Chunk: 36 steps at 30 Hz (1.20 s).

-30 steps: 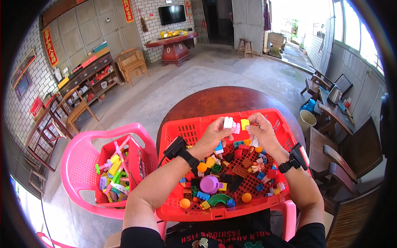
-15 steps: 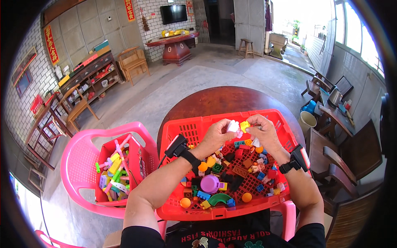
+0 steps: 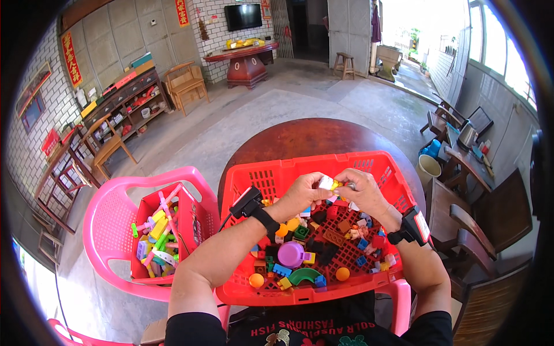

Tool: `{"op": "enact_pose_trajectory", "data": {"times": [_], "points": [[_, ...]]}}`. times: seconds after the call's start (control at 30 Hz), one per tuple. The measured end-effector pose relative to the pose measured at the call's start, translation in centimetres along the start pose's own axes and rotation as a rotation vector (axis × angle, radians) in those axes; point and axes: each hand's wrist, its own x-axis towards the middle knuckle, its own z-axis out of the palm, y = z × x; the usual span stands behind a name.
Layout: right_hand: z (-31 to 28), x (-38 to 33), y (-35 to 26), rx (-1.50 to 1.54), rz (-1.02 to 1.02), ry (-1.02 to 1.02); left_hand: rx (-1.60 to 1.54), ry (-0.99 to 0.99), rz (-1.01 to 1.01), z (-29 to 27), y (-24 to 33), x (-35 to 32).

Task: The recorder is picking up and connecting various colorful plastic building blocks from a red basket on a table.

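Over the far part of a red plastic basket (image 3: 242, 294), my two hands meet. My left hand (image 3: 300, 197) pinches a small white toy block (image 3: 326, 182). A yellow toy block (image 3: 335, 185) touches it, gripped by the fingers of my right hand (image 3: 365, 193). Whether the two blocks are joined I cannot tell, as fingers cover part of them. Below lie many loose building blocks, a round purple piece (image 3: 291, 254), a green curved piece (image 3: 303, 275) and orange balls (image 3: 342, 274).
The basket rests on a round wooden table (image 3: 300, 135). To the left, a pink plastic chair (image 3: 107, 230) bears a red box (image 3: 199, 228) of mixed toy pieces. Wooden chairs (image 3: 473, 228) and a pale bucket (image 3: 428, 168) stand at the right.
Both hands have come slightly lower and closer together. The white and yellow blocks, held a little apart from the basket's far rim before, are now pressed together and more covered by fingers.
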Motion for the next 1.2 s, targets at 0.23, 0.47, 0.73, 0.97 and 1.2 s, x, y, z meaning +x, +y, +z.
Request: {"op": "enact_pose_trajectory", "data": {"times": [0.23,0.47,0.73,0.97,1.2], "points": [[0.7,-0.6,-1.8,-0.327,-0.273,0.135,-0.385,0.077,-0.135,0.0,0.8,0.4],[-0.9,-0.7,-2.3,-0.301,-0.24,0.121,0.008,-0.018,0.101,1.0,2.5,-0.6],[-2.2,-1.2,-6.3,-0.362,-0.595,0.282,0.621,0.071,0.624,0.6,7.1,-2.6],[-2.7,-1.9,-8.0,-0.39,-0.689,0.307,0.721,0.043,0.713,0.4,9.5,-3.9],[-2.9,-2.7,-9.2,-0.371,-0.622,0.22,0.806,0.063,0.746,0.7,10.1,-4.5]]}}
